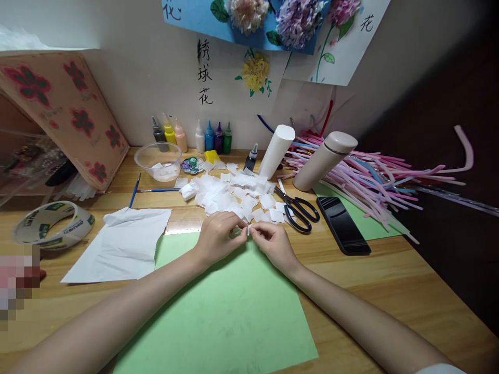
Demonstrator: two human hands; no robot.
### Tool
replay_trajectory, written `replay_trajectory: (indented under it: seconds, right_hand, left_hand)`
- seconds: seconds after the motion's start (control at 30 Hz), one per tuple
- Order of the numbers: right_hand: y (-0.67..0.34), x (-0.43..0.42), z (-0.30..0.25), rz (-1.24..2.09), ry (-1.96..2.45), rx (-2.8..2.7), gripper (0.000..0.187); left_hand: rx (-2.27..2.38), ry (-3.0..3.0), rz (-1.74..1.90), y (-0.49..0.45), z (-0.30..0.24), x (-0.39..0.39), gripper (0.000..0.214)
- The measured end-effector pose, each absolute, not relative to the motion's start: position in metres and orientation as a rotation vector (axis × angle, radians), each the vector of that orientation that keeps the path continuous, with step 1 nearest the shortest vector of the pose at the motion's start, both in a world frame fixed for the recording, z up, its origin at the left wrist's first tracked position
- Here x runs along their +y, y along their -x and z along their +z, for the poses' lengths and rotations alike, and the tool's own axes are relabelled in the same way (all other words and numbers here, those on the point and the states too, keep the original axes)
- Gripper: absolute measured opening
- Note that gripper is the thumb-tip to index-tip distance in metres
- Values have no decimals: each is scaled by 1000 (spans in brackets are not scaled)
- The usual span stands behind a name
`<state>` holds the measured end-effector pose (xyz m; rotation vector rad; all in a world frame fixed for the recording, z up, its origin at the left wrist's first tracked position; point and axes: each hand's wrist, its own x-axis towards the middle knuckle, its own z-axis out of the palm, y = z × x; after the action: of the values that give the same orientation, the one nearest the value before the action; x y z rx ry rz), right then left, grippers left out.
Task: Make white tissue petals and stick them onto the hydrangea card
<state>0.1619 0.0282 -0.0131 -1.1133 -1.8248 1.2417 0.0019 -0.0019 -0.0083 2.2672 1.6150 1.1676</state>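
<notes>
My left hand [219,236] and my right hand [273,243] meet over the far edge of a green paper sheet [230,317]. Both pinch one small white tissue piece [246,229] between their fingertips. Just beyond them lies a heap of small white tissue squares [234,195] on the wooden table [390,270]. Black-handled scissors [297,210] lie right of the heap, close to my right hand.
A white tissue sheet [125,244] lies to the left, with a tape roll [52,224] further left. A clear bowl [159,161], a paintbrush [134,191], paint bottles [195,137], two cylinders [323,158], a black phone [343,224] and pink pipe cleaners [374,176] fill the back and right.
</notes>
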Motion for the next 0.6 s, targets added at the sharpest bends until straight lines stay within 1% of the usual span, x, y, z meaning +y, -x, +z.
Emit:
replay_trajectory:
  seconds: [0.6]
  right_hand:
    - [-161,26,-11,1219,1121,-1850,22]
  left_hand:
    - [1571,-2229,1167,-2,-10,-1,7]
